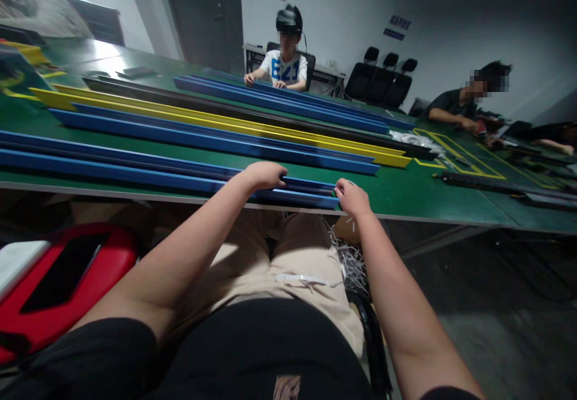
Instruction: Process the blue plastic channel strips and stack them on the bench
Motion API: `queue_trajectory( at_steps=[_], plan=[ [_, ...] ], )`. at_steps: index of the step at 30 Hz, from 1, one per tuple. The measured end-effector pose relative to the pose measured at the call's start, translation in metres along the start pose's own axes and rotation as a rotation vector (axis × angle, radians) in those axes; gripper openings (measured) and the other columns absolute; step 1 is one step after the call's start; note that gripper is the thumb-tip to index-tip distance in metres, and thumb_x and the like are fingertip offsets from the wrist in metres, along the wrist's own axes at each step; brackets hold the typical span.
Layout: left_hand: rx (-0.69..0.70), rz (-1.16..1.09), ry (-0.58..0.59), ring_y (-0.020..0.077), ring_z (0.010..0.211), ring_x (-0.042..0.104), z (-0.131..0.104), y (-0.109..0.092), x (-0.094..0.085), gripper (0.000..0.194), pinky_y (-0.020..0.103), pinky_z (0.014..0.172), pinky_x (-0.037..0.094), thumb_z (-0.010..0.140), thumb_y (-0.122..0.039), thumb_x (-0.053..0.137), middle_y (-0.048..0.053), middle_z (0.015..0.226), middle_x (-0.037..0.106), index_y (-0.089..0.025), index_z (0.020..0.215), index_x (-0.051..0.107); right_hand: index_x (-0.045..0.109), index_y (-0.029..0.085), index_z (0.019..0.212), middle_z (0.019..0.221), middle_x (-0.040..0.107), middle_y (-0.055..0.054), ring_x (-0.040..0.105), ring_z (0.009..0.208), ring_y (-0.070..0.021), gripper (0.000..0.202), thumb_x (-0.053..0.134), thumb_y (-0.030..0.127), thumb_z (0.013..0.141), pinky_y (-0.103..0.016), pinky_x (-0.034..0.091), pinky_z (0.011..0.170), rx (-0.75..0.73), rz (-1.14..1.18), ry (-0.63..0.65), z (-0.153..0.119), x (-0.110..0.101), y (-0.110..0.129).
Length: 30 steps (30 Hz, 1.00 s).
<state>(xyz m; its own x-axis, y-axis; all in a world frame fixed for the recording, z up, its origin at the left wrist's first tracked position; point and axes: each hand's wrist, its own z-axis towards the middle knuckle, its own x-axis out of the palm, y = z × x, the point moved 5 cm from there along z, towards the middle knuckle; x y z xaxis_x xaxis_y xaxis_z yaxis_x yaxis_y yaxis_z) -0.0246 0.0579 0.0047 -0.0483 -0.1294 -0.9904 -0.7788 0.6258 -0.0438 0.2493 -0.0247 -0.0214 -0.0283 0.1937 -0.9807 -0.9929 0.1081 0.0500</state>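
Note:
A long blue channel-shaped rail [189,180] lies along the near edge of the green table, its open groove facing up. My left hand [267,175] is closed over it a little short of its right end, with fingers curled into the groove and partly hidden. At that right end, my right hand [354,197] is closed in a pinch. Its fingertips meet at the mouth of the groove, and whatever is between them is too small to make out.
Beyond lie another blue rail [216,137], a yellow rail [252,128], a black rail [189,100] and more blue rails [279,100]. Clear plastic packaging [415,141] sits by yellow tape lines. Co-workers sit across the table. A phone [63,270] lies on a red seat [112,249] at left.

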Motion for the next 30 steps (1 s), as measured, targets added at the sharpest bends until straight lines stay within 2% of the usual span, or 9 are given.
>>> queue_trajectory(
  at_steps=[6,10,14,18,23,30],
  plan=[
    [0.009,-0.010,-0.004,0.0252,0.095,0.068,0.0005,-0.0003,-0.0003,0.041,0.030,0.074,0.048,0.087,-0.049,0.056,0.009,0.111,0.075,-0.025,0.117,0.070,0.067,0.028,0.110,0.104,0.073,-0.005,0.063,0.090,-0.0224,0.028,0.044,0.041,0.099,-0.030,0.042,0.073,0.006,0.085,-0.077,-0.0051,0.0001,-0.0046],
    [0.004,-0.021,-0.006,0.0249,0.095,0.068,0.0013,0.0009,0.0010,0.040,0.030,0.076,0.048,0.087,-0.049,0.056,0.008,0.111,0.075,-0.026,0.117,0.070,0.062,0.023,0.127,0.122,0.069,-0.009,0.062,0.106,-0.0252,0.036,0.045,0.036,0.098,-0.035,0.046,0.088,-0.052,0.149,-0.181,-0.0033,-0.0030,-0.0033],
    [0.010,-0.036,-0.014,0.0252,0.096,0.068,0.0010,0.0012,0.0007,0.040,0.030,0.078,0.047,0.087,-0.049,0.056,0.008,0.110,0.075,-0.026,0.116,0.070,0.050,0.021,0.147,0.127,0.066,-0.012,0.058,0.114,-0.0286,0.052,0.045,0.027,0.095,-0.042,0.045,0.099,-0.100,0.138,-0.226,-0.0013,-0.0051,-0.0011],
    [0.010,-0.037,-0.009,0.0252,0.095,0.068,0.0009,0.0013,0.0003,0.040,0.030,0.077,0.047,0.086,-0.049,0.057,0.008,0.109,0.075,-0.025,0.115,0.070,0.037,0.026,0.157,0.129,0.066,-0.012,0.061,0.110,-0.0295,0.063,0.042,0.023,0.094,-0.044,0.047,0.096,-0.050,0.136,-0.185,-0.0008,-0.0048,-0.0021],
    [0.016,-0.031,-0.019,0.0245,0.093,0.068,0.0028,0.0025,0.0016,0.039,0.029,0.074,0.047,0.086,-0.049,0.056,0.008,0.108,0.075,-0.026,0.115,0.069,0.026,0.025,0.161,0.128,0.066,-0.015,0.067,0.100,-0.0314,0.066,0.039,0.031,0.096,-0.045,0.050,0.088,0.063,0.181,-0.109,-0.0011,-0.0020,-0.0061],
    [0.028,-0.017,-0.029,0.0246,0.091,0.068,0.0052,0.0040,0.0042,0.039,0.029,0.070,0.046,0.086,-0.049,0.056,0.008,0.107,0.075,-0.025,0.113,0.069,0.028,0.020,0.158,0.131,0.065,-0.016,0.066,0.110,-0.0328,0.066,0.042,0.037,0.095,-0.044,0.050,0.090,0.123,0.262,-0.125,-0.0005,0.0005,-0.0104]
  ],
)
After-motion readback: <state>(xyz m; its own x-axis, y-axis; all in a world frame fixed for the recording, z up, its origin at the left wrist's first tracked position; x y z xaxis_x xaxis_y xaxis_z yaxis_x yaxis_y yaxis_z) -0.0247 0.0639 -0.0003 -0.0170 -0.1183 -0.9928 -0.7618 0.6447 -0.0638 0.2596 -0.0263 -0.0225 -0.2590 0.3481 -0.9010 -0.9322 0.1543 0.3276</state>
